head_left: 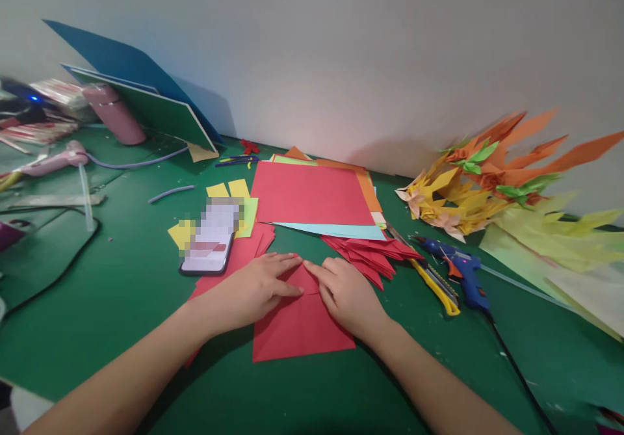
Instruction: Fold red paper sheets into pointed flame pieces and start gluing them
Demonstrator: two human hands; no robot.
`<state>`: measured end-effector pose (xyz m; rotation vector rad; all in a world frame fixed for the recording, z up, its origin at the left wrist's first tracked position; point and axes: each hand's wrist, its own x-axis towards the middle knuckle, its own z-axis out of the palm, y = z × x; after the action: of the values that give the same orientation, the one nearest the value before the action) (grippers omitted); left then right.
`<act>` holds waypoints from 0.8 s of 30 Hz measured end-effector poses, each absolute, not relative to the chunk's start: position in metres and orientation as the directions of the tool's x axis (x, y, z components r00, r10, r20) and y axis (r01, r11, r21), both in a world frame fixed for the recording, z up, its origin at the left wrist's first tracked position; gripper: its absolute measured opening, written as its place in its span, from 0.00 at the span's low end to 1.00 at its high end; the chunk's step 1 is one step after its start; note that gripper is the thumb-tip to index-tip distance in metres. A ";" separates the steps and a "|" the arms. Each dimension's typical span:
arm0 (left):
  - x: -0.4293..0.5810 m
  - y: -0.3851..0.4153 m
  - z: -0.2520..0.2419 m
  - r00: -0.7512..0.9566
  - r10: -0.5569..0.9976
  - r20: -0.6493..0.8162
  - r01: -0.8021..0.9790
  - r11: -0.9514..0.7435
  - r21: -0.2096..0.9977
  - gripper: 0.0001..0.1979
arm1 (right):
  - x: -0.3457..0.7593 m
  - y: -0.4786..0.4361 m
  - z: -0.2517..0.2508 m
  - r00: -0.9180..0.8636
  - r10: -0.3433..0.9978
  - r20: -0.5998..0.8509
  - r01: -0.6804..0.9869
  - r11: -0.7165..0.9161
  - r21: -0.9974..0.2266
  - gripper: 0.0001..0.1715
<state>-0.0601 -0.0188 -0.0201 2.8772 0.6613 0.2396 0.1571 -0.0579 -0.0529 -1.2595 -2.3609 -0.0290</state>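
Left hand (266, 285) and right hand (350, 297), thumbs apart from forefingers, press a partly folded red sheet (303, 336), red pieces (374, 261) stacked beyond the right.

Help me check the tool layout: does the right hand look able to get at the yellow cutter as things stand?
Probably yes: the yellow cutter lies to the right, its near end uncovered, though the right hand would first have to leave the folded red paper it touches.
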 end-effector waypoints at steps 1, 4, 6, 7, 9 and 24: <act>-0.060 -0.019 -0.020 0.883 0.453 0.119 0.423 -0.880 0.214 0.16 | 0.158 -0.059 -0.051 -0.462 0.783 0.417 0.797 0.572 -0.192 0.22; -0.060 -0.019 -0.021 0.875 0.469 0.122 0.436 -0.871 0.226 0.16 | 0.161 -0.062 -0.048 -0.409 0.787 0.462 0.816 0.542 -0.201 0.19; -0.060 -0.019 -0.021 0.876 0.466 0.123 0.432 -0.872 0.229 0.16 | 0.163 -0.063 -0.048 -0.387 0.781 0.490 0.826 0.530 -0.193 0.18; -0.060 -0.018 -0.020 0.877 0.464 0.125 0.430 -0.873 0.230 0.16 | 0.164 -0.064 -0.048 -0.383 0.776 0.501 0.829 0.528 -0.185 0.18; -0.060 -0.018 -0.019 0.874 0.468 0.134 0.430 -0.871 0.238 0.17 | 0.163 -0.064 -0.049 -0.375 0.774 0.510 0.836 0.520 -0.176 0.17; -0.060 -0.010 -0.026 0.482 0.808 0.339 0.699 -0.588 0.407 0.20 | 0.156 -0.060 -0.052 -0.579 0.710 0.400 0.689 0.689 -0.226 0.19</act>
<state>-0.0602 -0.0098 -0.0263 2.5144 1.2989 0.7467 0.1559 -0.0603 -0.0520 -1.0800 -2.4374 0.0627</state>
